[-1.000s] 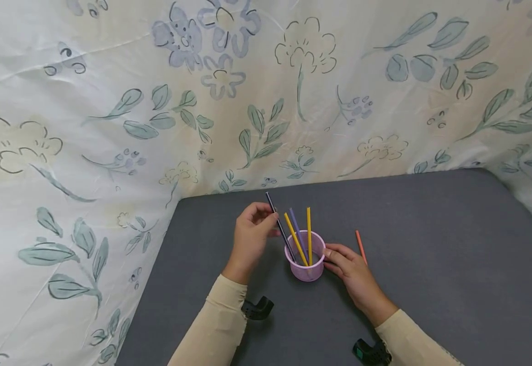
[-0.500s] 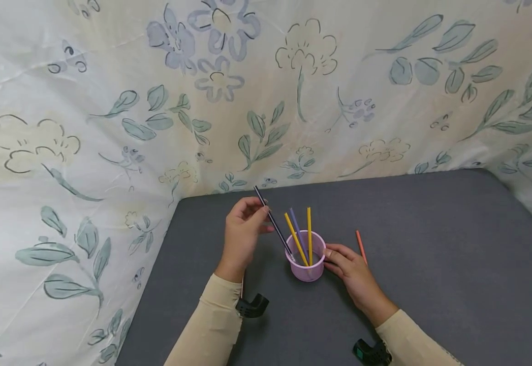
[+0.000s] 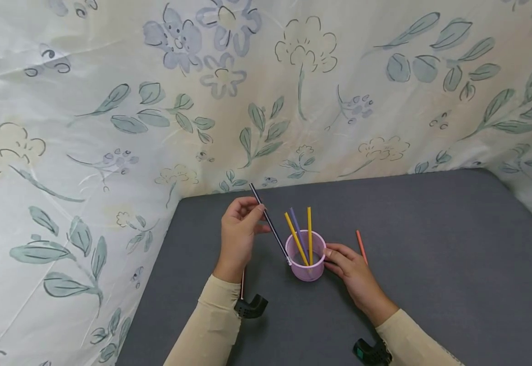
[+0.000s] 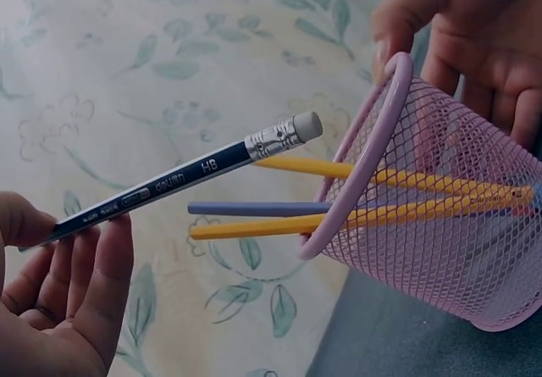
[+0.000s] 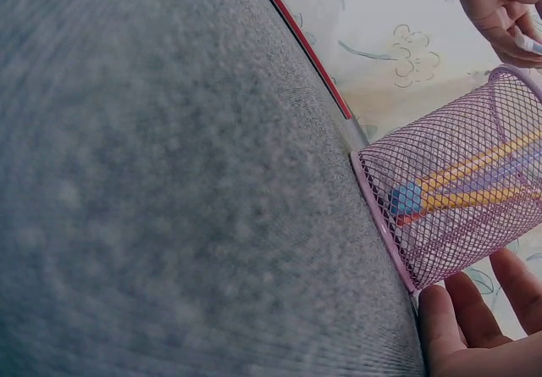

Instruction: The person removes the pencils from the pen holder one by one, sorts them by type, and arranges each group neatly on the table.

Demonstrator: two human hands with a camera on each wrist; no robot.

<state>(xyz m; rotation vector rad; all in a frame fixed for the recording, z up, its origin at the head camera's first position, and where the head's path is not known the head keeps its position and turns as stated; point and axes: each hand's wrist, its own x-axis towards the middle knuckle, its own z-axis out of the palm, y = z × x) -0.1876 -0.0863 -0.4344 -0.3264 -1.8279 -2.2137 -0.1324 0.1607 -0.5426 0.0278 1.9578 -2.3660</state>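
A dark blue pencil [image 3: 270, 224] with a silver ferrule and white eraser is pinched between the thumb and fingers of my left hand [image 3: 240, 236]. It slants, eraser end down; the left wrist view shows that eraser [image 4: 307, 126] outside the cup, near the rim. The pink mesh pencil cup [image 3: 308, 274] stands upright on the table, with two yellow pencils [image 4: 279, 227] and a purple-blue one [image 4: 246, 208] inside. My right hand [image 3: 354, 277] holds the cup's right side, thumb at the rim and fingers along the wall.
An orange-red pencil [image 3: 361, 244] lies on the grey table [image 3: 430, 264] just beyond my right hand. Another red pencil [image 5: 306, 48] lies left of the cup, partly under my left wrist in the head view. Floral cloth [image 3: 302, 101] hangs behind the table and along its left side.
My left hand has moved left and slightly up, drawing the dark blue pencil's eraser end out of the cup. The right hand and the cup have stayed in place.
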